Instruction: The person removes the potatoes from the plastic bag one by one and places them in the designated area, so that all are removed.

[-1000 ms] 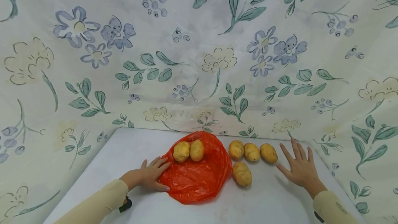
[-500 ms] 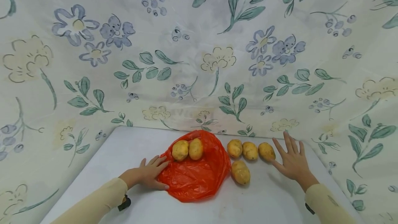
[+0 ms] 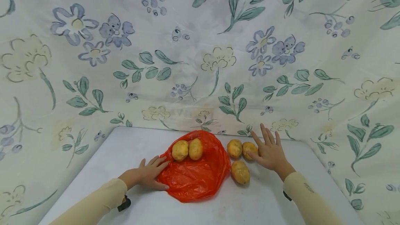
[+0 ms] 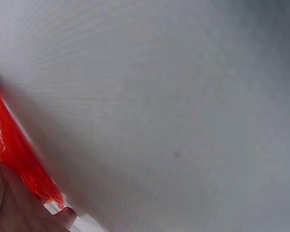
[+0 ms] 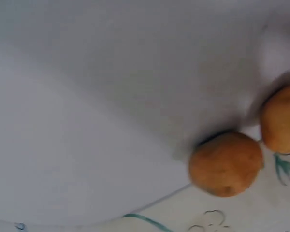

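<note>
A red plastic bag (image 3: 193,180) lies flat on the white table. My left hand (image 3: 150,176) rests on its left edge with fingers spread. Two potatoes, a left one (image 3: 180,150) and a right one (image 3: 196,149), lie side by side on the bag's upper part. To the right of the bag, a back row includes one potato (image 3: 234,148) and another potato (image 3: 250,150). My right hand (image 3: 270,152), fingers spread, is above the row's right end and mostly covers a third potato there. A larger potato (image 3: 240,173) lies in front of the row. The right wrist view shows two potatoes, one of them whole (image 5: 225,164).
The white tabletop (image 3: 250,207) reaches back to a flowered cloth (image 3: 187,79), which hangs behind and at both sides. A dark wrist strap (image 3: 124,204) shows at my left sleeve.
My right hand has moved left from beside the row of potatoes to over its right end. The left hand stays on the bag, and the potatoes have not visibly moved.
</note>
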### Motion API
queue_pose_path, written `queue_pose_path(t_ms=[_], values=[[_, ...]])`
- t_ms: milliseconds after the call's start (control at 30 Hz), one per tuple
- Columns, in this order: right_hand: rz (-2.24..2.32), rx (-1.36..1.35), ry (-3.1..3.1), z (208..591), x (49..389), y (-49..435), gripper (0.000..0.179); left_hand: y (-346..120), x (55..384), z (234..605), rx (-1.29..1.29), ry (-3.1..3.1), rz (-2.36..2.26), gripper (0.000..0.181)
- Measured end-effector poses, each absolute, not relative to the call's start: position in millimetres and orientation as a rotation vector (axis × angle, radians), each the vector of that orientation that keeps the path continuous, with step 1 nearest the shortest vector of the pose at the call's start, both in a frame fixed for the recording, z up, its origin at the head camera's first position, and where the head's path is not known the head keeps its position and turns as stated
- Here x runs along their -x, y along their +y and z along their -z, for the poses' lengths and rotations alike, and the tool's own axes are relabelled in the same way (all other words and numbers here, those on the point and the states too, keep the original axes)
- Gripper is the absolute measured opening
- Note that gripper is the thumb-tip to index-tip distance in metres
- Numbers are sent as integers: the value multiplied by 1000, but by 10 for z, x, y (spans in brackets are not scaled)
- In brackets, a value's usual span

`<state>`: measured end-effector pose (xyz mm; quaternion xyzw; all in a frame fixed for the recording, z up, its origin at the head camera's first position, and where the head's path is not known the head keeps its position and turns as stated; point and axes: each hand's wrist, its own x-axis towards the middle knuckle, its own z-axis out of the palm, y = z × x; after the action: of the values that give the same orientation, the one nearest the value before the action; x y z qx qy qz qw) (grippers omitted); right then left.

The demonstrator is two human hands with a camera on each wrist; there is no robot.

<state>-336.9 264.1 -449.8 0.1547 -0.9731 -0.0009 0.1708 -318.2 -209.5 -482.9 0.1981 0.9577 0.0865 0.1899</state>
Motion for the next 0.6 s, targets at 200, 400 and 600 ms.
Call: queue_pose_path(t_ms=[200, 400, 600], values=[[-2, -491, -2743, 4467, 3499, 2327, 83, -2125, 3206, 4870, -543, 2682, -248, 109], [-16, -550, -2783, 4392, 3559, 2017, 82, -2112, 3175, 4836, -545, 2685, -259, 106], [-5, -611, -2768, 4315, 3588, 1726, 81, -2091, 3152, 4814, -552, 2692, -255, 104]])
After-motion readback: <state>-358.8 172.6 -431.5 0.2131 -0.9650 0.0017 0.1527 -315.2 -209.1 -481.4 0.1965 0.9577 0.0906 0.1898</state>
